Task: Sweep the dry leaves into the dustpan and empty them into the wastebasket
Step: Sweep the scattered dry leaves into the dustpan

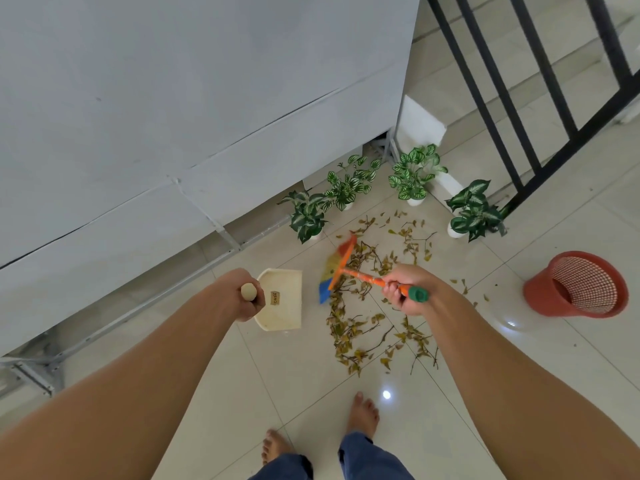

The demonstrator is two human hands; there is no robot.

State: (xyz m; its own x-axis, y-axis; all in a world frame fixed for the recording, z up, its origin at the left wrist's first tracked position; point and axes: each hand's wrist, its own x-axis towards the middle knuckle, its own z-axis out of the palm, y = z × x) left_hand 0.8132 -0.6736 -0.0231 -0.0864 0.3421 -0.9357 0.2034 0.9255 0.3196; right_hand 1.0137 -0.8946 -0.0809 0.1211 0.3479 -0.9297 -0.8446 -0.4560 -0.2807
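Bare left hand (247, 301) clenched round the rounded knob of the cream dustpan (281, 303), right hand (403, 292) grasping the orange broom (362, 276) near its green cap, multicoloured bristles beyond the grip among brittle brown leaves (346, 337) on the glossy tiled floor (294, 375), red mesh wastebasket (578, 285) well apart, rightward
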